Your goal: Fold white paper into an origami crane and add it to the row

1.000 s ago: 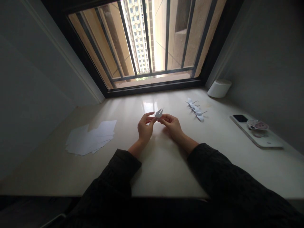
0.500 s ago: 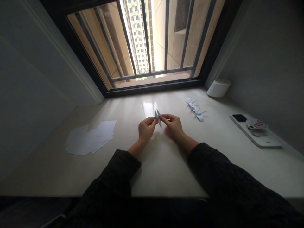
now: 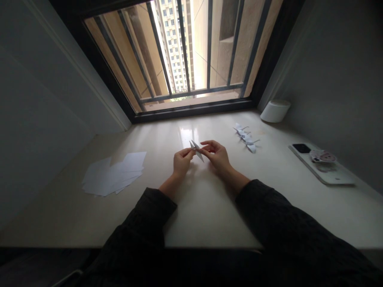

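Left hand (image 3: 182, 161) pinches folded paper (image 3: 200, 155), right hand (image 3: 218, 155) has its thumb against it, over table (image 3: 206, 223). White sheets (image 3: 112, 175) left; paper cranes (image 3: 247, 138) right, phone (image 3: 332, 175) farther right (cartoon grip (image 3: 323, 156) on its back), white container (image 3: 274, 111) near barred window (image 3: 184, 52).

This looks like a home, probably a flat. A broad pale ledge (image 3: 206, 215), used like a table, sits between plain walls (image 3: 338, 71) and runs up to a dark-framed window (image 3: 197, 56) with metal bars (image 3: 209, 52). Outside rises a tall building (image 3: 174, 48) with many rows of small windows. A phone (image 3: 332, 175) and small paper birds (image 3: 247, 138) give the ledge a personal, lived-in look.
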{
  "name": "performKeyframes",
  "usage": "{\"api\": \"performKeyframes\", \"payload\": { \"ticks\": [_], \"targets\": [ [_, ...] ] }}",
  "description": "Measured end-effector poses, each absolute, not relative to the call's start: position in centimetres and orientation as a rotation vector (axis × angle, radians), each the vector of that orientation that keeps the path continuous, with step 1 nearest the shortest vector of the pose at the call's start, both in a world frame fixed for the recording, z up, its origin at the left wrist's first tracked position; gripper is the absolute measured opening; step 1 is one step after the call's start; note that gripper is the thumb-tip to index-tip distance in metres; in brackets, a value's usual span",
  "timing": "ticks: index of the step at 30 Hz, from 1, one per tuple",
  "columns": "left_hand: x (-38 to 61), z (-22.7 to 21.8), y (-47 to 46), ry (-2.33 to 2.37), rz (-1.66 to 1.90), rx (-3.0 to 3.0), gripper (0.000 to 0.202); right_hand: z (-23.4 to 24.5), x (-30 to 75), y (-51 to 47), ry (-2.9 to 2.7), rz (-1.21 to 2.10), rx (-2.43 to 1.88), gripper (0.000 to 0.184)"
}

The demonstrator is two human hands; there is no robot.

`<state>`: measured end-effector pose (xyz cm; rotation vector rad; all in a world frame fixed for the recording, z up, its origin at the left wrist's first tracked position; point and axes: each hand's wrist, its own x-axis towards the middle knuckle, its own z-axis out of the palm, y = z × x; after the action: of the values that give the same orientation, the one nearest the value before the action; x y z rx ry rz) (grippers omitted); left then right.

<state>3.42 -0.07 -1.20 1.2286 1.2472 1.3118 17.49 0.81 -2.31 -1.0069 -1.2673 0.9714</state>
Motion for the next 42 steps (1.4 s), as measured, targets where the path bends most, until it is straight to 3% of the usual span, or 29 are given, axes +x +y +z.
{"api": "performKeyframes", "payload": {
  "ticks": [14,20,42],
  "targets": [
    [2.5,-1.3,0.6,1.239,1.216,1.274,0.037,-2.9,17.7,1.2,-1.254,1.152,-0.898,0.027],
    [2.2,-1.2,1.0,1.187,1.233,1.136,0.039,-2.9,17.7,1.4,-1.288,1.291,-0.813,0.034],
    [2.4,-1.2,0.8,1.231,1.311,1.253,0.038,-2.3,18.3,1.3,-1.435,1.320,-0.804,0.033]
  ]
}}
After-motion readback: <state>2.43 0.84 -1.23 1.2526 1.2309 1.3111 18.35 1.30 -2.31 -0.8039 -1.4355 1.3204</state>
